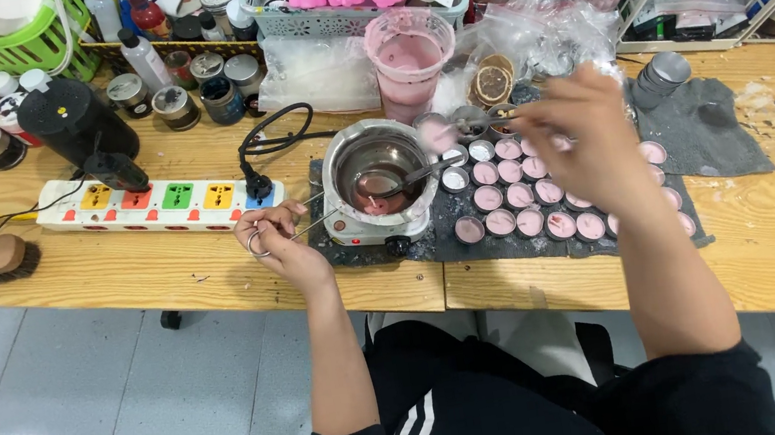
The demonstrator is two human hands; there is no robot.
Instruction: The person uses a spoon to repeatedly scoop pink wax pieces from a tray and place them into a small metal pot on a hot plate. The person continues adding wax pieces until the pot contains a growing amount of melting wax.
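Left hand point(281, 237) pinches ladle handle point(308, 227), steadying its bowl in melting pot point(377, 180); right hand point(588, 134) over pink-filled tins point(514, 198), blurred, grip unclear.

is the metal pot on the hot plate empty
No, the metal pot holds a little pink liquid and a ladle held by the left hand.

Pale grainy wooden table point(162, 269), shiny round steel melting pot point(375, 164), matt dark grey cloth mat point(715, 136), glossy white plastic power strip point(161, 201), crinkled clear plastic bag point(547, 23)
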